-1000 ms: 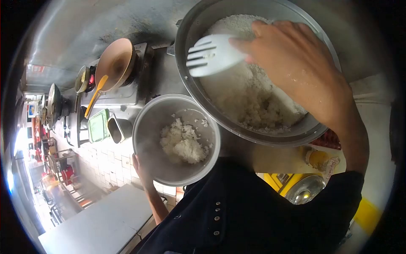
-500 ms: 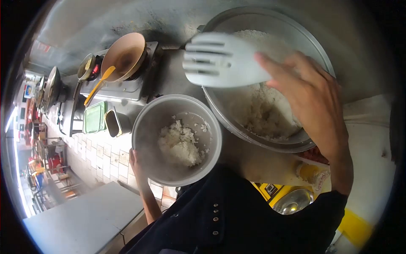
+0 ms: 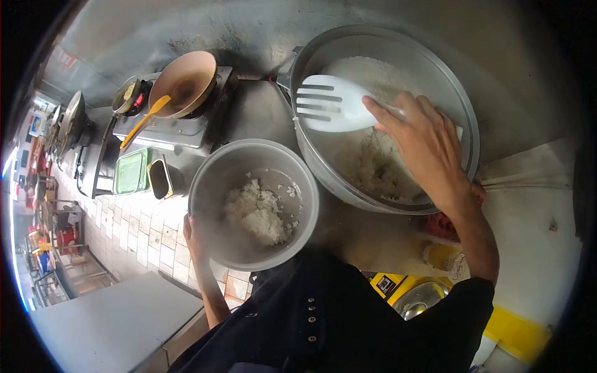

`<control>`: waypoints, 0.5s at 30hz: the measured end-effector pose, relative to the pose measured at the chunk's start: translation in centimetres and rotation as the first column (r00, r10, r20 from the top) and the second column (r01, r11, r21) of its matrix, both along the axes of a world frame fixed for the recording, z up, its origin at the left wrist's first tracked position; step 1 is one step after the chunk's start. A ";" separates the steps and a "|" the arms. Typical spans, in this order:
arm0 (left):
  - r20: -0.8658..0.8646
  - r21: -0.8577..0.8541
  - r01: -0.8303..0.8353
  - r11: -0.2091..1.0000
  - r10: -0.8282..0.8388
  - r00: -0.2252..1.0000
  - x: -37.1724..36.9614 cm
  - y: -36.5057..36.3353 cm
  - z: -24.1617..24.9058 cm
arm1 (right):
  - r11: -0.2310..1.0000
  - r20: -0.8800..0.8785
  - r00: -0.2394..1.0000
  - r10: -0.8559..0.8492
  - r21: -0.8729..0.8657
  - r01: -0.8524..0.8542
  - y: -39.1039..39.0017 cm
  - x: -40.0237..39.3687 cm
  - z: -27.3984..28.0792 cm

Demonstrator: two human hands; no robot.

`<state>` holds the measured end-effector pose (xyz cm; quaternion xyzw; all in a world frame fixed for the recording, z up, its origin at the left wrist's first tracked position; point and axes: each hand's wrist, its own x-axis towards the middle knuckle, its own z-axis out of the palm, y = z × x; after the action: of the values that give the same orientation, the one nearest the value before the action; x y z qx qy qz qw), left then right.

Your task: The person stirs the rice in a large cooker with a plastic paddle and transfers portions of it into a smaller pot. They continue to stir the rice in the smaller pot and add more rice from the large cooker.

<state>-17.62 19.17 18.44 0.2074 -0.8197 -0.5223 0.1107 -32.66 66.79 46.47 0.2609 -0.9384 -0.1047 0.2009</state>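
Rice paddle [image 3: 333, 105], white and slotted, sits in the right hand [image 3: 426, 146], fingers closed round its handle, blade lifted just above the cooked rice [image 3: 373, 155] in the large pot [image 3: 454, 105]; blade looks empty, held flat as if to scoop. Left hand [image 3: 194, 242] grips the near-left rim of the small pot [image 3: 214, 186] from below, fingers wrapped under the wall, holding it up close against the large pot so the gap between them is short. Small pot holds a modest clump of rice [image 3: 255, 214] at its bottom. Left of the large pot: a gas stove [image 3: 180, 127] carrying a pan [image 3: 183, 84] with a yellow-handled utensil [image 3: 144, 121] resting in it. Below the stove, left of the small pot, a green tray [image 3: 130, 174] and a dark container [image 3: 158, 179] on the tiled counter [image 3: 149, 230].
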 end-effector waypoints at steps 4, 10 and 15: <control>0.025 0.044 -0.069 0.997 0.068 0.997 -0.8 0.5 0.9 | 0.940 -0.121 0.991 0.049 -0.329 -0.087 -0.6 1.3 2.2; 0.017 0.134 -0.046 0.990 0.044 0.999 -1.0 2.1 3.2 | 0.970 -0.091 0.994 -0.064 -0.238 0.041 -0.1 0.9 2.4; -0.057 0.178 0.001 0.984 0.009 0.998 -1.1 2.4 3.3 | 0.990 0.029 0.998 0.051 -0.135 -0.047 -1.9 1.5 0.7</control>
<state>-18.74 21.56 21.71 0.2030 -0.7659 -0.5988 0.1164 -31.18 64.86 47.21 0.2715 -0.9397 -0.0322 0.2052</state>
